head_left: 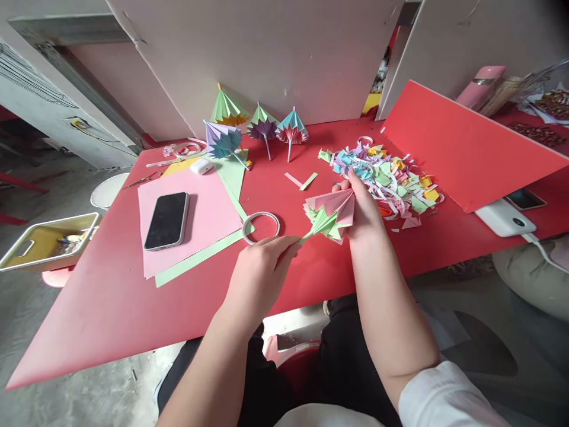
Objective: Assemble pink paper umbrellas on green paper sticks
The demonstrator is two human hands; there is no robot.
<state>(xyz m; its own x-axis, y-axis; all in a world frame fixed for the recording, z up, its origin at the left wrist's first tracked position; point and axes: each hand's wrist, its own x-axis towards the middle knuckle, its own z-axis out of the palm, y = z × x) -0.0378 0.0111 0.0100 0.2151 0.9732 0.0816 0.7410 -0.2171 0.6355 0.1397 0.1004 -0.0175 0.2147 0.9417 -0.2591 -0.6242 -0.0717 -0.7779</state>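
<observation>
A pleated paper umbrella (331, 213), pink outside and green inside, is held above the red table (200, 302) between both hands. My left hand (264, 264) is closed round the end of its thin green stick. The fingers of my right hand (362, 207) are wrapped round the pink top. Just beyond my left hand lies a roll of tape (261, 228). Two small paper strips (308, 181), one pink and one green, lie past the umbrella. At the back, several finished paper umbrellas (292, 127) lean near the wall.
Paper scraps (391, 172) are heaped at the right, before a red board (466, 154). A white power bank (505, 217) lies at the right edge. Left are a phone (166, 220) on pink sheets (213, 207), a white case (201, 166) and scissors (144, 179).
</observation>
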